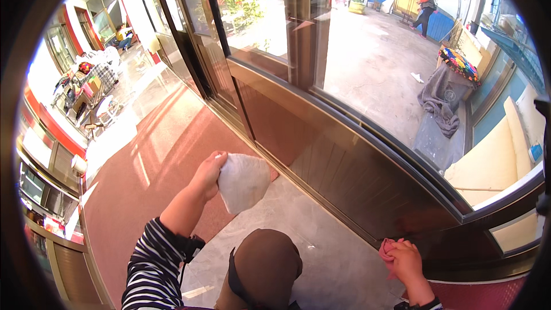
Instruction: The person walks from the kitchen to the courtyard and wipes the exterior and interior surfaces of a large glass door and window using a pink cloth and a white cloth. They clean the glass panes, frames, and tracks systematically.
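Note:
My left hand (212, 174) grips a white cloth (244, 183) by its edge, and the cloth hangs above the floor. In my right hand (405, 260) is a bunched pink cloth (388, 252), close to the lower edge of a brown panelled door frame (344, 176). Whether the pink cloth touches the panel I cannot tell. Large glass panes (361, 51) sit above the panel. Between my arms shows my own bent knee (269, 262) in brown trousers.
A reddish carpet (129, 206) covers the floor on the left, beside grey flooring (310, 219). Beyond the glass, a person (425, 10) walks in the courtyard, near a grey cloth (439, 99) and a colourful cushion (459, 65). Piled belongings (90, 82) and another person (124, 37) are far left.

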`<state>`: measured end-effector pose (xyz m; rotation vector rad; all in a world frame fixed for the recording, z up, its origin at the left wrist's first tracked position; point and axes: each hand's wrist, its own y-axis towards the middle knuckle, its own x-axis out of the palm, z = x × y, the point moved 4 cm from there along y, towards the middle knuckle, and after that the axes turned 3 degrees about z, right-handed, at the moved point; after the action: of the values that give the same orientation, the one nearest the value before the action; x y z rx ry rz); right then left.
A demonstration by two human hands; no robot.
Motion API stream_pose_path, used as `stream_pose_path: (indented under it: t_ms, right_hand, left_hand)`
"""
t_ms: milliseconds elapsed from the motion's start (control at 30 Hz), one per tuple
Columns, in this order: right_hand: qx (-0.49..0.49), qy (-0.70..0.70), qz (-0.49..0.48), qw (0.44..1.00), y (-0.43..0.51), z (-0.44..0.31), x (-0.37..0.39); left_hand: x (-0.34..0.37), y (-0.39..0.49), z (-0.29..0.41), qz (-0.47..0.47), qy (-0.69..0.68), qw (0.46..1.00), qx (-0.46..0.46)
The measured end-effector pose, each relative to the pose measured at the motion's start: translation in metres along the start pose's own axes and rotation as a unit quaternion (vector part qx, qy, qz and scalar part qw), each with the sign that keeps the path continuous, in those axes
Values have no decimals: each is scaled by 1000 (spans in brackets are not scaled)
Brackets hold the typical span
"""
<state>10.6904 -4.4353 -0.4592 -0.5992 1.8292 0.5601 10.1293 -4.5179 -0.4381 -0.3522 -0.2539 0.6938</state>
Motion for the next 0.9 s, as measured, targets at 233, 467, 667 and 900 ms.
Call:
stream_pose_path:
  t_ms: [233, 467, 667, 900]
  right_hand:
    - [54, 230, 280, 930, -15, -22, -120]
    - [55, 275, 362, 889, -22, -19, -131]
    - [40, 251, 367, 895, -22, -15, -126]
    - [29, 249, 385, 888, -22, -13, -123]
  left_hand:
    - [47, 64, 30, -92, -183, 978, 27]
    - [37, 177, 37, -7, -262, 961, 91]
    - [147, 139, 15, 87, 13, 980, 176]
    - [222, 71, -71, -1, 109, 993, 47]
